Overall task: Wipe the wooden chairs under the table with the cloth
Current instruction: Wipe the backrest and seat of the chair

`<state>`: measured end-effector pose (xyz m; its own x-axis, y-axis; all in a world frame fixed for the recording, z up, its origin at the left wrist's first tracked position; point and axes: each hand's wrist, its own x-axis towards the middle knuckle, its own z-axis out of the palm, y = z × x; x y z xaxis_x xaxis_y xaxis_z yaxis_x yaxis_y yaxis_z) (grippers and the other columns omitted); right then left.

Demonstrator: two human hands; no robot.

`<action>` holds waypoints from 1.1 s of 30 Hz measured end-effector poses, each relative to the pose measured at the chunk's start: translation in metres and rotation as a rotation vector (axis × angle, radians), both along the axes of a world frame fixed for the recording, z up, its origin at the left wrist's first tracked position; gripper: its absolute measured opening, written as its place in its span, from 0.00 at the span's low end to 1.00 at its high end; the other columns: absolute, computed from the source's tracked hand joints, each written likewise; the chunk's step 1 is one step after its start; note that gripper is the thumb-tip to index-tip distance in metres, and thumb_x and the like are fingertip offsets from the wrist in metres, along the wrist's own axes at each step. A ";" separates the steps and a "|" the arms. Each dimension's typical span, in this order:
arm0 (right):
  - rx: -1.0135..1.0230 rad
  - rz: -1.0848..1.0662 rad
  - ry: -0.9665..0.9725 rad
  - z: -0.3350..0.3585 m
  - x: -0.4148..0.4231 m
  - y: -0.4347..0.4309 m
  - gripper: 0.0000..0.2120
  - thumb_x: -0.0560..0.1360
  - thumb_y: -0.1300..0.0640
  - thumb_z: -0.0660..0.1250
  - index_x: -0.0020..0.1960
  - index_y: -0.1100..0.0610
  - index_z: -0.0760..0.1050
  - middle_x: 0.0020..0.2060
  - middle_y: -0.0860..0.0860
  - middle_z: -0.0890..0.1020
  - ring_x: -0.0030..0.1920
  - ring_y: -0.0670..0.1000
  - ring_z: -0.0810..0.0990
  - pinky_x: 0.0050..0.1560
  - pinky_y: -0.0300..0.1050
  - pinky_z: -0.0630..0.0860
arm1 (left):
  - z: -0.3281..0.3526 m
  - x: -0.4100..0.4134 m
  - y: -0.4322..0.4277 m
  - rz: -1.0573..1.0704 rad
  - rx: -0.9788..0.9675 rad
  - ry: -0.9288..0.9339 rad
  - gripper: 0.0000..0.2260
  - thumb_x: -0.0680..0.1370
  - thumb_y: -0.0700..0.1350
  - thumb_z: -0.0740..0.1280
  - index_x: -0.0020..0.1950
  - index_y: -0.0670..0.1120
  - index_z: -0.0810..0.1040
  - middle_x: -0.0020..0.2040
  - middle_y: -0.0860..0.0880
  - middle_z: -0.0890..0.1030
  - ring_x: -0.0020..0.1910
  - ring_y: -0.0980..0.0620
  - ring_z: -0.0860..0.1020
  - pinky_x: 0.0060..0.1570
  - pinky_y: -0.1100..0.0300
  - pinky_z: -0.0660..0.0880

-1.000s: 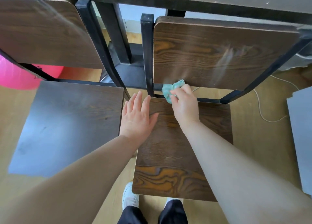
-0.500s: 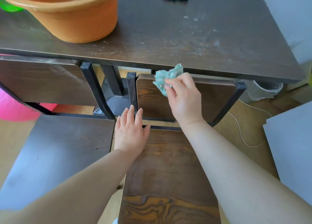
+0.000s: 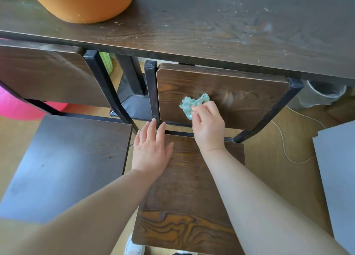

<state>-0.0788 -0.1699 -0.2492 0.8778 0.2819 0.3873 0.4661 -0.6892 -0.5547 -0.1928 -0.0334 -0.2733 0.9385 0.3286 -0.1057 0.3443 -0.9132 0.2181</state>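
Pinching the crumpled teal cloth (image 3: 193,104) with the right hand (image 3: 208,128), fingertips curled round its lower edge, and the wad sits flat against the left half of the backrest (image 3: 240,101) on the right-hand chair, ragged end pointing up toward the table (image 3: 211,33). That backrest runs long-ways left to right and faces the camera, with the seat (image 3: 192,187) stretching back toward the person. Left hand (image 3: 151,149) is loose, fingers straight, palm down on the seat's far left corner, fingertips at the black frame post (image 3: 151,93). Second chair (image 3: 67,158) stands just beside on the left. Orange basin (image 3: 82,3) sits on the tabletop, which overhangs the backrest's top edge; pink thing (image 3: 17,108), white cord (image 3: 284,145) and grey board (image 3: 338,178) are down on the floor
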 end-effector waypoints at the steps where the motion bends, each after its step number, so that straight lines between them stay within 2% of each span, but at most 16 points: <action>1: -0.010 0.001 0.023 -0.005 -0.002 -0.002 0.05 0.76 0.60 0.70 0.50 0.60 0.80 0.50 0.53 0.79 0.49 0.50 0.81 0.43 0.39 0.81 | -0.001 0.000 0.000 0.001 0.000 0.005 0.28 0.81 0.58 0.58 0.79 0.48 0.60 0.79 0.43 0.60 0.78 0.42 0.56 0.76 0.45 0.57; 6: -0.031 -0.011 0.087 -0.024 -0.009 -0.005 0.05 0.77 0.60 0.70 0.51 0.61 0.80 0.51 0.53 0.78 0.50 0.50 0.80 0.43 0.39 0.80 | -0.004 0.001 0.000 0.005 -0.001 0.041 0.28 0.82 0.59 0.56 0.79 0.49 0.58 0.80 0.44 0.58 0.79 0.43 0.54 0.77 0.46 0.53; 14: 0.002 -0.078 0.246 -0.048 -0.019 -0.007 0.03 0.76 0.63 0.69 0.49 0.60 0.81 0.50 0.53 0.78 0.50 0.51 0.80 0.45 0.43 0.81 | -0.005 -0.003 -0.003 0.008 -0.033 0.048 0.28 0.82 0.58 0.57 0.79 0.48 0.58 0.80 0.43 0.58 0.78 0.43 0.55 0.76 0.45 0.55; 21: 0.065 -0.189 0.356 -0.050 -0.030 -0.005 0.05 0.77 0.61 0.69 0.51 0.59 0.82 0.55 0.51 0.78 0.56 0.49 0.79 0.49 0.35 0.76 | -0.003 -0.016 -0.005 -0.009 -0.027 0.084 0.27 0.83 0.59 0.54 0.80 0.51 0.55 0.80 0.45 0.55 0.79 0.44 0.52 0.77 0.45 0.53; 27: -0.006 -0.158 0.383 -0.036 -0.032 -0.021 0.02 0.77 0.60 0.69 0.47 0.58 0.80 0.54 0.50 0.77 0.53 0.50 0.79 0.48 0.41 0.80 | 0.007 -0.024 -0.008 -0.035 -0.028 0.064 0.27 0.83 0.59 0.54 0.80 0.50 0.55 0.81 0.45 0.55 0.79 0.44 0.52 0.77 0.45 0.54; 30: -0.057 -0.137 0.380 -0.018 -0.036 -0.045 0.03 0.77 0.57 0.69 0.47 0.56 0.79 0.54 0.48 0.77 0.52 0.48 0.79 0.45 0.33 0.77 | 0.015 -0.024 -0.009 -0.048 -0.032 0.051 0.28 0.83 0.59 0.54 0.80 0.50 0.56 0.80 0.45 0.56 0.79 0.44 0.52 0.77 0.45 0.54; 33: 0.020 -0.156 0.262 0.021 -0.033 -0.061 0.07 0.76 0.56 0.71 0.51 0.57 0.81 0.53 0.49 0.78 0.51 0.45 0.78 0.44 0.27 0.73 | 0.020 -0.022 -0.010 -0.059 -0.021 0.036 0.28 0.82 0.59 0.54 0.80 0.50 0.57 0.80 0.45 0.57 0.79 0.43 0.54 0.77 0.45 0.55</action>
<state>-0.1115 -0.2309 -0.2278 0.9807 0.1303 0.1455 0.1942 -0.7293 -0.6561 -0.2151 -0.0436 -0.2533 0.9518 0.2699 -0.1458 0.2976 -0.9276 0.2256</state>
